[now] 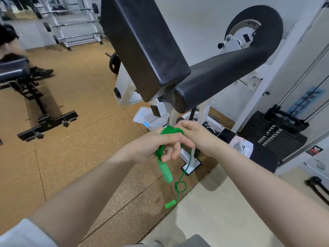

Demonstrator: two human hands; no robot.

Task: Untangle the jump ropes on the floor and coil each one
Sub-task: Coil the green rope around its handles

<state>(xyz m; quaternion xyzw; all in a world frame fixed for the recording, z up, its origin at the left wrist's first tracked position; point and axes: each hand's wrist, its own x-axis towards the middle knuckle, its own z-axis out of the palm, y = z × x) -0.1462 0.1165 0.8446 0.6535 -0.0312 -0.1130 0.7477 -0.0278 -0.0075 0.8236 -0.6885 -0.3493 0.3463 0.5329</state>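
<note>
Head view: both hands up in front of the padded bench (213,81). Left hand (156,147) fingers curled around a bundle of green jump rope (161,152) coils, one handle (165,172) poking out below the palm. Right hand (192,134) pinches the top of the coils. Loose rope tail hangs down with a small loop, second handle (170,204) dangling above the cork floor (80,157).

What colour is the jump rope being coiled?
Bright green jump rope, handles included; seen in the head view.
</note>
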